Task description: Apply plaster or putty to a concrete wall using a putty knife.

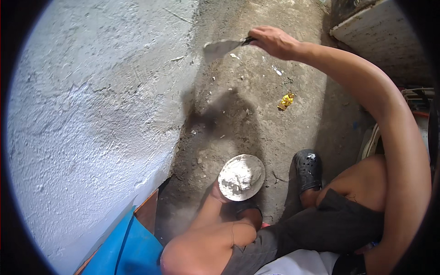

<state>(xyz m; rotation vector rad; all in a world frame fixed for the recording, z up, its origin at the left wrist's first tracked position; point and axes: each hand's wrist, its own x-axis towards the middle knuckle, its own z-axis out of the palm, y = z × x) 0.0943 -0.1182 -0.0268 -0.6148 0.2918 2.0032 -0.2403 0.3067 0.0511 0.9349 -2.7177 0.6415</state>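
My right hand [275, 42] is stretched far forward, its fingers closed round the dark handle of a putty knife [222, 49]. The knife's wide blade, smeared with pale paste, points left at the lower part of the rough white wall [91, 119]; whether it touches the wall I cannot tell. Close to my shins, my left hand [219, 192] grips the rim of a round plate [257, 178] from the left. A heap of white paste [240, 176] lies on that plate. Most of the left hand's fingers are hidden beneath it.
A crumpled gold wrapper [285, 101] and white crumbs lie on the dirty concrete floor [261, 123]. Blue sheeting [133, 247] stands against the wall at lower left. At far right is a pale, stained box-like object [385, 32]. My dark clog [309, 169] rests right of the plate.
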